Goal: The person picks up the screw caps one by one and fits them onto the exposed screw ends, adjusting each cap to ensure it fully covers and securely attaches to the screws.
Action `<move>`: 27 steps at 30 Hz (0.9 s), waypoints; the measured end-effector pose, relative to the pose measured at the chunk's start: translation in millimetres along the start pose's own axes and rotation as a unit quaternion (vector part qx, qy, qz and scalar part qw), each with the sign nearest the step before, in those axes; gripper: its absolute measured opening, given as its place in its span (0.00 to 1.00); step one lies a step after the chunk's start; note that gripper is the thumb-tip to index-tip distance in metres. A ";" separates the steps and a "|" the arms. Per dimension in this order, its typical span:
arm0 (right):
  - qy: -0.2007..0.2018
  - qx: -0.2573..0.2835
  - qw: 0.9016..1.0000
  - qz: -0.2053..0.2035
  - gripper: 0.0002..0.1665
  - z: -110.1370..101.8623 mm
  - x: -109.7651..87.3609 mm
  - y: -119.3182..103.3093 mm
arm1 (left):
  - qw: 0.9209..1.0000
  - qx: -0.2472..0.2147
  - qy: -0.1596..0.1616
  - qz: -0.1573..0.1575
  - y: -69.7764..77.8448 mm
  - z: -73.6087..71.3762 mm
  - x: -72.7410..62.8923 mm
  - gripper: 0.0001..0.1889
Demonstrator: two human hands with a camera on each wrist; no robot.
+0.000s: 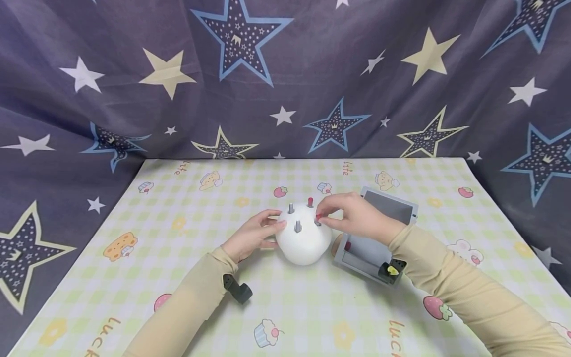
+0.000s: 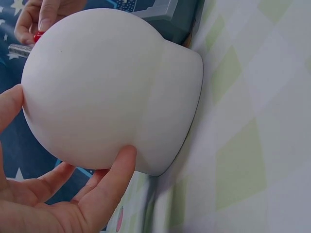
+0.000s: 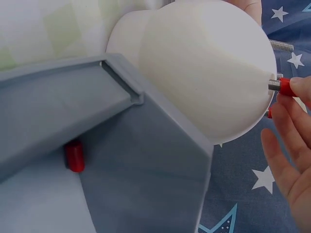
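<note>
A white rounded dome (image 1: 304,244) stands on the table, with several threaded metal studs (image 1: 298,226) sticking up from its top. My left hand (image 1: 254,235) rests its spread fingertips against the dome's left side. With thumb and finger my right hand (image 1: 352,215) pinches a small red cap (image 3: 285,87), which sits on the end of the right-hand stud (image 3: 273,85). Another red cap (image 1: 310,202) covers the far stud. Bare metal shows on the two left studs, including the back left one (image 1: 291,208).
A grey tray (image 1: 363,272) with compartments lies right of the dome, partly under my right forearm. One loose red cap (image 3: 75,156) lies inside it. Beside the dome, a brown rounded edge (image 1: 338,244) shows by the tray. A checked cloth (image 1: 214,307) covers the table; a starry curtain (image 1: 285,89) hangs behind.
</note>
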State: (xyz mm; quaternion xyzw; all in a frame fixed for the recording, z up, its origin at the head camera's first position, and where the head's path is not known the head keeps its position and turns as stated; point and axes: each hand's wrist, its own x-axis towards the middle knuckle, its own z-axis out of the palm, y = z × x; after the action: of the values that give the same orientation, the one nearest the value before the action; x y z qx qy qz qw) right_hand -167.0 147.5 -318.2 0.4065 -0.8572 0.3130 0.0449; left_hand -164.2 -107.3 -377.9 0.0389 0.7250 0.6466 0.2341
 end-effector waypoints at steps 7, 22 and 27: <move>0.000 0.010 1.000 0.002 0.04 0.3 -0.2 0.8 | 1.000 -0.004 -0.001 0.000 -0.4 0.4 0.4 0.27; -0.016 0.003 1.000 0.013 0.06 -2.4 0.8 -0.5 | 1.000 -0.004 -0.001 -0.002 -0.9 -0.3 1.4 0.27; -0.021 0.005 1.000 0.009 0.07 -3.4 1.1 0.1 | 1.000 -0.005 0.000 -0.003 -0.4 0.0 1.2 0.28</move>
State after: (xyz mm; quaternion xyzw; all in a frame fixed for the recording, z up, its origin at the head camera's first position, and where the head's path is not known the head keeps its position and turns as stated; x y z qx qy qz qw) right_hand -168.5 148.8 -315.1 0.4056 -0.8600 0.3088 0.0227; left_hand -165.2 -106.9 -378.6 0.0354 0.7218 0.6494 0.2367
